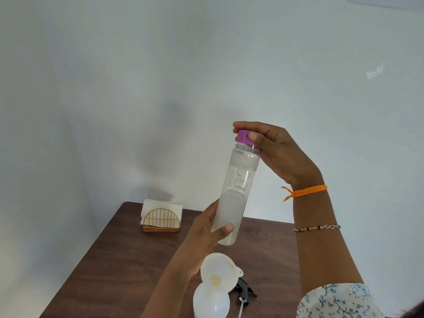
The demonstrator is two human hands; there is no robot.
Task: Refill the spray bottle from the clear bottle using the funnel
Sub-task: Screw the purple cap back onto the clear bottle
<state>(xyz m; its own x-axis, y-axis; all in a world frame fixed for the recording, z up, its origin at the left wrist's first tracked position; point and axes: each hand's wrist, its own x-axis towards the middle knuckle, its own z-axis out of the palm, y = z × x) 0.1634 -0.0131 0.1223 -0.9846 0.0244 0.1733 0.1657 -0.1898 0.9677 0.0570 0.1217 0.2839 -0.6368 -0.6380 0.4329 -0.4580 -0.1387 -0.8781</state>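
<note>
Clear bottle (236,191) held up above table (119,260), near upright, slightly tilted. Left hand (206,235) grip wrapped round its lower body; right hand (275,152) grip closed on purple cap (245,137). Below — white funnel (218,275) seated in spray bottle (211,301) (leaning). Black spray head (244,291) lies just beside it. Napkin holder (161,219) well apart at far corner.

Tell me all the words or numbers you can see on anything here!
Tall clear plastic bottle with purple cap: white print running sideways, too blurred and distorted to read for certain.
White plastic spray bottle, white funnel, gold wire napkin holder: no text visible.
</note>
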